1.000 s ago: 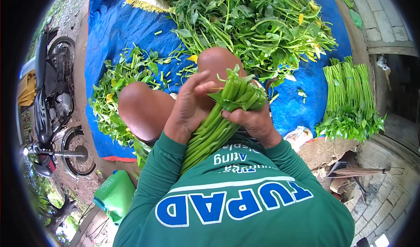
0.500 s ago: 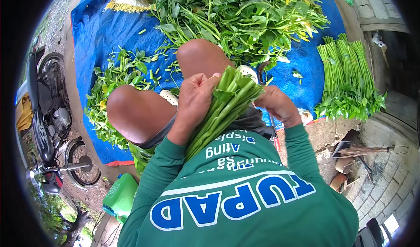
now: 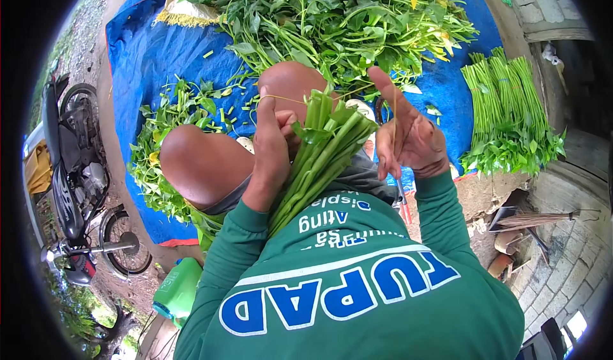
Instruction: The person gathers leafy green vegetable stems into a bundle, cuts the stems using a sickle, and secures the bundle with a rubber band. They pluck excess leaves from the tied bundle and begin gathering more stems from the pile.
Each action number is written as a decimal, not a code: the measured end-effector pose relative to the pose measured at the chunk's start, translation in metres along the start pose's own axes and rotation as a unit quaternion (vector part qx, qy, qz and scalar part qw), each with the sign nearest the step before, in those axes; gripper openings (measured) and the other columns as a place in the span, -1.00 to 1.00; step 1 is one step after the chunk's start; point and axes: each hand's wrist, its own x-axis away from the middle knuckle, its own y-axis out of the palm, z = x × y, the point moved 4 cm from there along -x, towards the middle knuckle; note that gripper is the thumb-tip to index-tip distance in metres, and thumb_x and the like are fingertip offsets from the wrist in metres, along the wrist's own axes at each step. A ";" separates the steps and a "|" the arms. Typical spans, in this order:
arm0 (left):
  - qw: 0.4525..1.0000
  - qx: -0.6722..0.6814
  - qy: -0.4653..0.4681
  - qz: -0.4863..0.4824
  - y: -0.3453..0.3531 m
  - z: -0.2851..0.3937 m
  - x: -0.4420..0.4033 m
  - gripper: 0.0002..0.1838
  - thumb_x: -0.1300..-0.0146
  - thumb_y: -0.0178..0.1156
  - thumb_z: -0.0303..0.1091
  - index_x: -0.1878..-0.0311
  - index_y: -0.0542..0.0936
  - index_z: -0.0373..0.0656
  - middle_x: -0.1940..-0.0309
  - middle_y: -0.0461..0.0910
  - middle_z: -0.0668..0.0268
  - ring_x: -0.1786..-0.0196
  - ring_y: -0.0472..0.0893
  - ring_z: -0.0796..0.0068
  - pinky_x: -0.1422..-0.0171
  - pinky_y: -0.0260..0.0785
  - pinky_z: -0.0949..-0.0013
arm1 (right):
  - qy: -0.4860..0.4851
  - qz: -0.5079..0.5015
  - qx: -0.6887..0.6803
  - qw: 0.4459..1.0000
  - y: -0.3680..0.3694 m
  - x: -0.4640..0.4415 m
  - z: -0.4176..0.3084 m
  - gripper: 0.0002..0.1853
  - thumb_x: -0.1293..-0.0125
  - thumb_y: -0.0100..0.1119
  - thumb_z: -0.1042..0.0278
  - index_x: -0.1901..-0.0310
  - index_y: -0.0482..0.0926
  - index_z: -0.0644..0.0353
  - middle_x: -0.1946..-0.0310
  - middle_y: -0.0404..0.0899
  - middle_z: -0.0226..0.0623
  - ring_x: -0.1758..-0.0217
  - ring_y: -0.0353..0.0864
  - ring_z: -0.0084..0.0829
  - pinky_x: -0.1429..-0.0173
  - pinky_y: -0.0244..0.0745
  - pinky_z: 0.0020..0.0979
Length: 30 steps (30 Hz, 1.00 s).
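Note:
A bundle of water spinach [image 3: 319, 162] leans against my lap and shirt, cut stem ends pointing up and away. My left hand [image 3: 272, 149] presses against its left side, fingers curled at the stems and thumb raised. A thin yellowish rubber band [image 3: 290, 97] runs from the left thumb, past the stem tops, over to my right hand [image 3: 412, 136]. That hand stands off the bundle's right side, fingers spread, with the band stretched across them. Where the band passes behind the stems is hidden.
A large heap of water spinach [image 3: 332, 22] covers the far part of the blue tarp [image 3: 172, 50]. Trimmed leaves [image 3: 172, 114] lie at left, tied bundles [image 3: 507, 114] at right. Beyond the tarp are a motorcycle [image 3: 80, 175], a green jug [image 3: 179, 290] and a stick broom [image 3: 536, 219].
My right hand has moved up and away from the bundle, its fingers spreading and pulling the band out. My left thumb has lifted with the band across it.

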 end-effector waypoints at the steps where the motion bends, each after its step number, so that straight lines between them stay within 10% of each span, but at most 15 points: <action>1: 1.000 0.012 -0.029 0.000 0.002 0.000 0.000 -0.18 -0.53 -0.30 0.65 0.65 0.11 0.18 0.73 0.07 0.63 0.67 -0.04 0.67 0.53 -0.32 0.40 | 0.022 0.021 -0.003 1.000 0.003 -0.006 -0.003 0.06 -0.67 0.14 -0.19 -0.81 -0.39 -0.03 0.21 0.77 0.19 0.36 0.85 -0.10 0.20 0.87 -0.11; 7: 0.992 0.082 -0.076 -0.065 -0.001 -0.007 -0.002 -0.08 -0.38 -0.34 0.82 0.68 0.19 0.14 0.74 0.12 0.61 0.69 -0.03 0.67 0.54 -0.32 0.45 | 0.195 0.139 -0.055 0.969 -0.029 -0.022 0.015 0.12 -0.64 0.12 -0.31 -0.79 -0.35 0.17 0.33 0.78 -0.12 0.45 0.83 -0.41 0.17 0.94 -0.13; 12: 0.996 0.079 -0.025 -0.041 0.000 -0.003 0.003 -0.04 -0.43 -0.41 0.80 0.61 0.34 0.07 0.73 0.14 0.62 0.68 0.00 0.68 0.53 -0.28 0.46 | 0.137 0.096 0.003 0.986 -0.014 -0.024 -0.002 0.21 -0.56 0.25 -0.33 -0.80 -0.44 0.00 0.27 0.79 -0.04 0.41 0.85 -0.25 0.24 0.90 -0.17; 18: 0.997 0.010 0.063 -0.046 0.013 0.008 0.017 -0.05 -0.55 -0.47 0.68 0.21 0.56 -0.05 0.55 0.40 0.56 0.60 0.15 0.77 0.51 -0.14 0.55 | 0.103 0.071 -0.011 0.992 -0.015 -0.024 -0.011 0.08 -0.61 0.23 -0.19 -0.82 -0.30 -0.04 0.40 0.70 -0.15 0.47 0.75 -0.36 0.24 0.88 -0.16; 19: 0.991 -0.003 0.092 -0.101 0.007 0.000 0.012 -0.04 -0.61 -0.49 0.60 -0.12 0.63 -0.09 0.46 0.46 0.56 0.56 0.18 0.80 0.46 -0.08 0.58 | 0.110 0.083 0.028 0.990 -0.019 -0.022 -0.010 0.10 -0.60 0.24 -0.21 -0.81 -0.29 0.06 0.45 0.68 -0.18 0.50 0.74 -0.39 0.25 0.87 -0.21; 24: 0.977 -0.074 0.163 -0.113 0.024 0.007 0.027 -0.21 -0.78 -0.46 0.29 -0.16 0.60 -0.21 0.31 0.62 0.44 0.34 0.49 0.71 0.19 0.29 0.59 | 0.126 0.087 0.058 0.986 -0.019 -0.019 -0.008 0.13 -0.58 0.27 -0.19 -0.81 -0.27 0.14 0.46 0.72 -0.24 0.55 0.73 -0.41 0.24 0.87 -0.25; 30: 0.994 0.013 0.036 -0.098 0.011 0.000 0.006 -0.09 -0.60 -0.38 0.59 0.06 0.58 -0.15 0.49 0.48 0.50 0.59 0.24 0.80 0.51 0.08 0.64 | 0.122 0.095 0.136 0.979 -0.006 -0.009 -0.016 0.15 -0.55 0.29 -0.24 -0.82 -0.29 0.02 0.45 0.74 -0.33 0.53 0.75 -0.47 0.22 0.88 -0.25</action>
